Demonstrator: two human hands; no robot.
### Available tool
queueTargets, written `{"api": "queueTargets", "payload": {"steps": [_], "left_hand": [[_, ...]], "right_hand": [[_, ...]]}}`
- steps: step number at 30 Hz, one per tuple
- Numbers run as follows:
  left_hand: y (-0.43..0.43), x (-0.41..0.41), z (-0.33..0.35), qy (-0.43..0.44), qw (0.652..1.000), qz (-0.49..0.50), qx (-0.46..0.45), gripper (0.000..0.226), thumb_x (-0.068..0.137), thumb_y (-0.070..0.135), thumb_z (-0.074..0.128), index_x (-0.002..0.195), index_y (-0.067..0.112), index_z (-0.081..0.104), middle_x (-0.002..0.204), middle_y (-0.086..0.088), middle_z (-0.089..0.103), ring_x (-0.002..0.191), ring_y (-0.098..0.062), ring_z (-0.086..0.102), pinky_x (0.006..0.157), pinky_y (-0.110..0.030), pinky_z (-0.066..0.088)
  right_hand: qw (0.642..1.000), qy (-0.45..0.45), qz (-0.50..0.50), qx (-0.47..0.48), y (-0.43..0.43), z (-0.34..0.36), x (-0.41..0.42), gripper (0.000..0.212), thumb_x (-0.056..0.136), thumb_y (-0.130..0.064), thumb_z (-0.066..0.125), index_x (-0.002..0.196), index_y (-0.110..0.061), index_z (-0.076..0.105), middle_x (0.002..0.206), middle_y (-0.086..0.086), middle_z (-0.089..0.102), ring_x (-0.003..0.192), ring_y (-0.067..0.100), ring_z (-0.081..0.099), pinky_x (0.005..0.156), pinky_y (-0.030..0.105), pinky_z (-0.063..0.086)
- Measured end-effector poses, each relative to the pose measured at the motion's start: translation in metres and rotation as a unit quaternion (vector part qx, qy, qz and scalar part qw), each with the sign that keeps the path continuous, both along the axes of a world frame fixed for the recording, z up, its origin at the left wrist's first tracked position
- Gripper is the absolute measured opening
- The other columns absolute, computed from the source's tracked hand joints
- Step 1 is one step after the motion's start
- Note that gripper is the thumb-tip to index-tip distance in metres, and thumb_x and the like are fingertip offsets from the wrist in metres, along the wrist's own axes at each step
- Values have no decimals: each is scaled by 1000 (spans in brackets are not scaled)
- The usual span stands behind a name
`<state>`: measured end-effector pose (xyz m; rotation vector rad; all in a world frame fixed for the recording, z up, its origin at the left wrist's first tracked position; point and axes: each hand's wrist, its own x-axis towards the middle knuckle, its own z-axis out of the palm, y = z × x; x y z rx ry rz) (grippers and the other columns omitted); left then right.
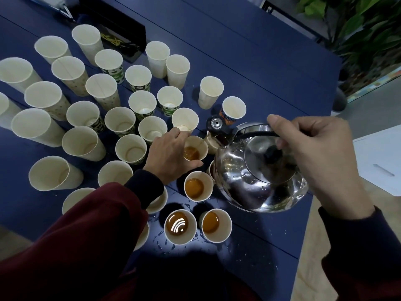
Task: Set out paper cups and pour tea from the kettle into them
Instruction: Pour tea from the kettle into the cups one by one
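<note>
A shiny steel kettle (256, 177) is tilted to the left, and my right hand (314, 153) grips its black handle from above. A thin stream of tea runs from its spout into a small paper cup (198, 144) with brown tea in its bottom. My left hand (169, 157) wraps around that cup's left side. Three cups with tea stand nearer me: one (198, 189) just below the held cup, and two (180, 227) (214, 225) side by side at the front. Several empty paper cups (130, 148) fill the table's left and middle.
The dark blue table (249, 68) has drops of spilled liquid around the front cups. A black box (121, 33) sits at the back left. A white sheet (377, 161) lies at right beyond the table's edge. Green plants (364, 29) stand at the far right.
</note>
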<state>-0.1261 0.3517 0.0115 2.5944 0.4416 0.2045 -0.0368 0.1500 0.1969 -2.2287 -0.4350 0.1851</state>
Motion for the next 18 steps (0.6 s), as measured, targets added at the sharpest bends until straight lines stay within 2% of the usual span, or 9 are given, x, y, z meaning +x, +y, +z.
{"api": "queueTargets", "payload": {"steps": [3, 7, 11, 14, 16, 18], "left_hand": [[1, 0, 0, -8, 1000, -2, 4, 77, 64, 69, 76, 120, 18, 62, 104, -5, 63, 89, -25, 60, 70, -40, 52], [0, 2, 5, -30, 999, 11, 20, 76, 64, 78, 57, 109, 17, 63, 99, -4, 61, 86, -25, 57, 69, -41, 48], [-3, 13, 8, -85, 995, -5, 44, 71, 67, 66, 70, 110, 10, 66, 100, -10, 64, 87, -30, 61, 67, -42, 50], [-4, 26, 7, -102, 992, -50, 58, 66, 69, 57, 73, 110, 5, 67, 101, -14, 64, 88, -33, 62, 65, -39, 45], [-5, 34, 5, -106, 990, -68, 60, 63, 70, 53, 74, 108, 3, 67, 99, -16, 64, 87, -34, 62, 65, -39, 44], [-7, 42, 1, -113, 989, -88, 38, 59, 73, 48, 74, 108, 1, 66, 99, -17, 64, 88, -33, 61, 70, -43, 49]], "right_hand": [[999, 5, -25, 36, -4, 5, 1, 53, 92, -34, 71, 56, 2, 56, 35, -9, 30, 37, 6, 29, 44, 14, 25], [992, 23, -57, 108, -11, 12, 5, 52, 91, -36, 71, 59, 2, 56, 39, -8, 37, 41, 12, 30, 48, 26, 28], [990, 28, -81, 115, -13, 18, 12, 50, 89, -41, 69, 55, -6, 56, 37, -11, 36, 38, 6, 28, 45, 19, 25], [991, 22, -83, 107, -18, 21, 15, 46, 87, -44, 67, 52, -14, 60, 38, -11, 35, 40, 6, 26, 46, 20, 24], [992, 13, -95, 84, -23, 21, 17, 46, 88, -45, 67, 57, -10, 61, 40, -10, 32, 44, 9, 26, 47, 23, 24], [993, 3, -98, 61, -25, 21, 19, 48, 88, -44, 68, 66, -3, 63, 42, -8, 31, 47, 12, 26, 48, 27, 26]]}}
